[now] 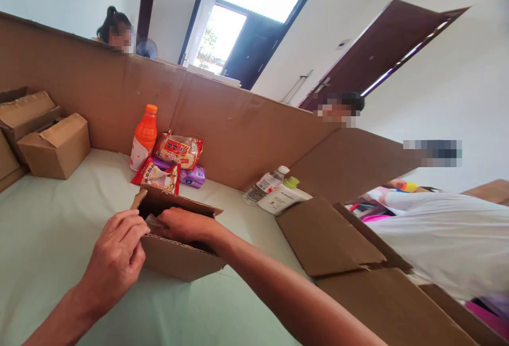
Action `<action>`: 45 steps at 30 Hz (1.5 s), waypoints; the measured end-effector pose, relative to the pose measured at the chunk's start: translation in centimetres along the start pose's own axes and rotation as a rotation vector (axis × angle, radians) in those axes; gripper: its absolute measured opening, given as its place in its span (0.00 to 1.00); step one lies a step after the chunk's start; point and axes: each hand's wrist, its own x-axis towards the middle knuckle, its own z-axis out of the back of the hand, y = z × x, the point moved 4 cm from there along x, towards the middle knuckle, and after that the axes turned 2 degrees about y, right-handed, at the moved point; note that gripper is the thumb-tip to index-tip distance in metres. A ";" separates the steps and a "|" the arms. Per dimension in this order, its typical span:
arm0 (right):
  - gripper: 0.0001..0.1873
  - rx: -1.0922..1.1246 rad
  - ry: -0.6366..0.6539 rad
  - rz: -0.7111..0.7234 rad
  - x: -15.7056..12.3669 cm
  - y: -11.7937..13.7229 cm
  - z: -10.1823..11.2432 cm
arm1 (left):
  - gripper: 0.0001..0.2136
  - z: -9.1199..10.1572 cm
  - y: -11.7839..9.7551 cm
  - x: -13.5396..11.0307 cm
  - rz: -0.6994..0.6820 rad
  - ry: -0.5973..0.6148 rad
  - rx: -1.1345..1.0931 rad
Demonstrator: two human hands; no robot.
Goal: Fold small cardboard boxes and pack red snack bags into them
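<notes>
A small open cardboard box (pixel 178 258) sits on the pale green table (pixel 47 229) in front of me. My left hand (pixel 115 258) grips the box's near left wall, fingers curled over its rim. My right hand (pixel 181 225) reaches into the box from the right, fingers bent around something inside that I cannot make out. Behind the box lie an orange drink bottle (pixel 144 136), a red snack packet (pixel 159 176), a bag of rice crackers (pixel 180 150) and a purple pack (pixel 193 176).
A tall cardboard partition (pixel 238 133) walls the table's far side. Closed cardboard boxes (pixel 55 144) stand at the far left. A clear water bottle (pixel 265 184) and a white bottle (pixel 282 196) lie at mid right beside flat cardboard sheets (pixel 326 237). Other people sit beyond the partition.
</notes>
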 end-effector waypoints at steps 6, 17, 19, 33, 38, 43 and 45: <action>0.19 0.150 -0.268 -0.002 -4.3 -1.7 1.9 | 0.14 0.0 0.8 -0.9 0.086 -0.046 -0.003; 0.32 0.464 -0.814 -0.084 -14.1 -5.0 -9.1 | 0.26 -1.4 2.7 -2.5 0.442 0.009 -0.164; 0.31 0.492 -0.810 -0.083 -12.6 -4.3 -10.1 | 0.25 -1.5 3.1 -2.4 0.514 0.011 -0.199; 0.10 0.869 -1.702 -0.297 -24.0 -15.0 -7.1 | 0.29 -2.1 4.3 -1.5 0.695 0.049 -0.401; 0.28 0.443 -1.094 -0.046 -13.5 -7.3 -7.5 | 0.29 -1.7 4.0 -0.8 0.741 0.054 -0.411; 0.41 0.213 -0.953 -0.023 -9.9 -7.1 -4.5 | 0.24 -1.8 4.1 -0.5 0.666 0.055 -0.188; 0.38 0.204 -0.858 -0.008 -9.2 -7.3 -4.3 | 0.21 -2.0 4.0 -0.3 0.591 0.018 -0.129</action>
